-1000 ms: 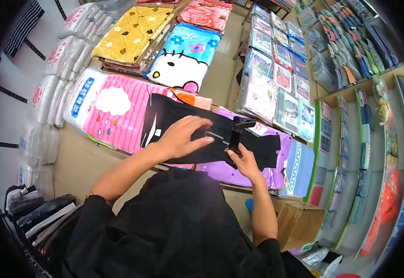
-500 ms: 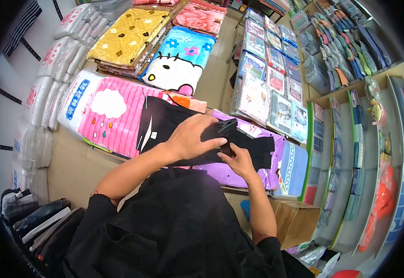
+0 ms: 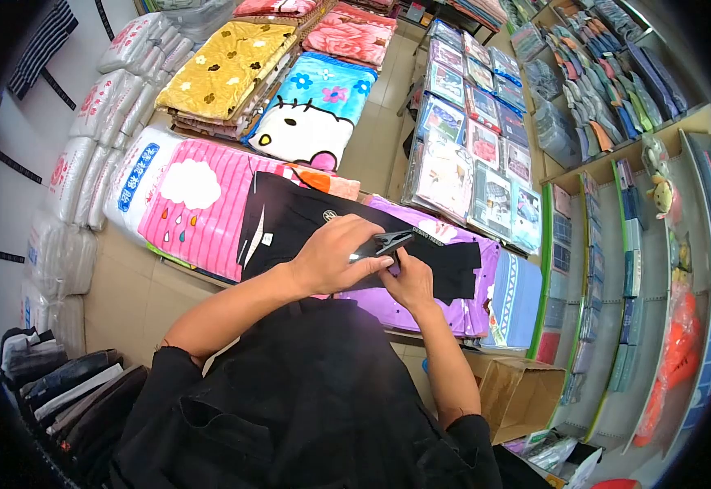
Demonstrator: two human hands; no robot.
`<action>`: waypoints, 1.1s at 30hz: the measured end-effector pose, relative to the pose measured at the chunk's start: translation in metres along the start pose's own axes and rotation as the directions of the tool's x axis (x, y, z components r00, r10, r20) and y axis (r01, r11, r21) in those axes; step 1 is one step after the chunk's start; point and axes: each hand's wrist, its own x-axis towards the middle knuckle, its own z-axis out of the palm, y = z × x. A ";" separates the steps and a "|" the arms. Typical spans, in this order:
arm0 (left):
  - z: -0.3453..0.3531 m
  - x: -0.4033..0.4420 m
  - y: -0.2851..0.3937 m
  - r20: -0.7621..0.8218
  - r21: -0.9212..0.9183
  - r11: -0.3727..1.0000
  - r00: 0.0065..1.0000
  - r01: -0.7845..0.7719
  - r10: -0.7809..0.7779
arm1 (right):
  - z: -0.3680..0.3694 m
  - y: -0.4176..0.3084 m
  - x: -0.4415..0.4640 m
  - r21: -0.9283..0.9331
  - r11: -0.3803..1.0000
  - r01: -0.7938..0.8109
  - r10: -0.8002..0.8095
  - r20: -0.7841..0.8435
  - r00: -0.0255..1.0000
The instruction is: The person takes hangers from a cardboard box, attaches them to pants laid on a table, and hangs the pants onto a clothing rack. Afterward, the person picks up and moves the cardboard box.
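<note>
My left hand (image 3: 335,254) and my right hand (image 3: 410,281) are close together over a black garment (image 3: 290,208) laid out across bright bedding. Between them is a black clip (image 3: 393,242) with open-looking jaws pointing away to the right. Left fingers and thumb close around its near side, while the right thumb and fingers pinch it from below. My fingers cover part of the clip. The garment has a small white tag, a round emblem and a line of pale lettering. Under it lie a pink striped package (image 3: 196,212) and a purple one (image 3: 372,306).
Beyond are stacked blankets, including a yellow one (image 3: 225,65) and a blue cartoon one (image 3: 311,114). Packaged bedding (image 3: 445,167) covers a stand farther right. White bagged bundles (image 3: 74,175) line the left. Shelves (image 3: 608,293) and a cardboard box (image 3: 523,399) are at right.
My hands have turned the clip so its jaws show more clearly. My right hand has shifted slightly left and up, and the garment's round emblem now shows.
</note>
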 end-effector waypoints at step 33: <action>-0.005 -0.016 0.003 0.047 -0.044 0.999 0.999 -0.016 0.018 | 0.008 0.000 -0.007 0.124 0.986 0.112 -0.120 0.052 0.991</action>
